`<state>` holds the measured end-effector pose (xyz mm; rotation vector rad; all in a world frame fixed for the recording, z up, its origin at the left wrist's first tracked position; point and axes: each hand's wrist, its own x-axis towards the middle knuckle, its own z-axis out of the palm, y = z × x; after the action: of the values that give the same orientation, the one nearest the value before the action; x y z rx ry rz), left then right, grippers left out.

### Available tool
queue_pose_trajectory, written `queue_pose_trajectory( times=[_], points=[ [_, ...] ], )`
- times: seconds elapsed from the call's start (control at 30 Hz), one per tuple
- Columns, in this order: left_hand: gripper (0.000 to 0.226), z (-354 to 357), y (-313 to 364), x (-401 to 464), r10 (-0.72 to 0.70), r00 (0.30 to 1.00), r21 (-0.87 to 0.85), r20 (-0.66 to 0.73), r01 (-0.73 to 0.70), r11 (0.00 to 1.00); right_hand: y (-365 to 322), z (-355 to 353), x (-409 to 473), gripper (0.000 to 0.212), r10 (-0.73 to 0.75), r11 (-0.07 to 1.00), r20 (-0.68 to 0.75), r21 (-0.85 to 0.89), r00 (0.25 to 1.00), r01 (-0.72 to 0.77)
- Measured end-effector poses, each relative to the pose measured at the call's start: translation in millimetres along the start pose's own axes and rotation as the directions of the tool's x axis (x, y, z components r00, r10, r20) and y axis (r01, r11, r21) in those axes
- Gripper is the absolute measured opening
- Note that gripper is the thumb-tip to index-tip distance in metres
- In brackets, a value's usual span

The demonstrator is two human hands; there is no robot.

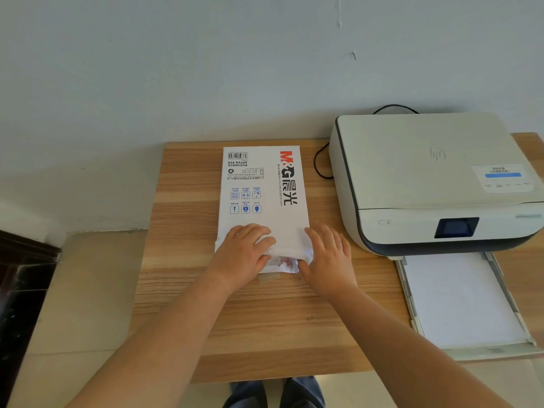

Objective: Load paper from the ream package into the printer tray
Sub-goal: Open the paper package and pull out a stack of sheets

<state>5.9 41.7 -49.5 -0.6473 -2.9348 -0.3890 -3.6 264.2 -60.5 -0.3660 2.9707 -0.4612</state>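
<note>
A white ream package (265,189) with a red and black logo lies flat on the wooden table (182,260), its crumpled open end toward me. My left hand (244,254) rests on that near end and pinches the loose wrapper flap. My right hand (329,257) presses on the package's near right corner, thumb under the flap. A white printer (426,178) stands at the right. Its paper tray (497,351) is pulled out toward me and white sheets (459,298) lie in it.
A black cable (319,166) loops on the table between the package and the printer. The wall runs right behind the table. A dark piece of furniture (20,290) stands at the left on the tiled floor. My legs show below the table's front edge.
</note>
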Motion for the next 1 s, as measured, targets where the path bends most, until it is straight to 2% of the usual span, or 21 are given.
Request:
queue_pose_trajectory(
  times=[0.13,0.2,0.33,0.5,0.8,1.0],
  points=[
    [0.012,-4,3,-11,0.086,0.995,0.006,-0.042,-0.086,0.996,-2,-2,4,0.069,-0.012,0.999,-0.031,0.034,0.999,0.013],
    [0.01,-2,5,-20,0.094,0.995,0.03,-0.027,-0.094,0.995,-2,-2,6,0.069,-0.009,0.999,-0.035,0.04,0.999,0.01],
    [0.026,0,3,-30,-0.053,0.996,0.127,0.071,0.044,0.991,-2,-4,8,0.071,-0.009,1.0,-0.019,0.029,1.0,0.009],
    [0.037,-3,3,-18,-0.239,0.953,0.196,0.185,0.202,0.959,-2,-4,11,0.07,0.003,0.999,-0.016,0.032,1.0,-0.002],
    [0.033,3,1,1,-0.283,0.928,0.188,0.243,0.241,0.952,-1,-3,17,0.068,0.008,0.999,-0.038,0.047,0.999,-0.006],
    [0.028,7,0,4,-0.295,0.928,0.193,0.227,0.254,0.948,0,-3,17,0.068,0.008,0.999,-0.031,0.052,0.999,-0.006]
  ],
)
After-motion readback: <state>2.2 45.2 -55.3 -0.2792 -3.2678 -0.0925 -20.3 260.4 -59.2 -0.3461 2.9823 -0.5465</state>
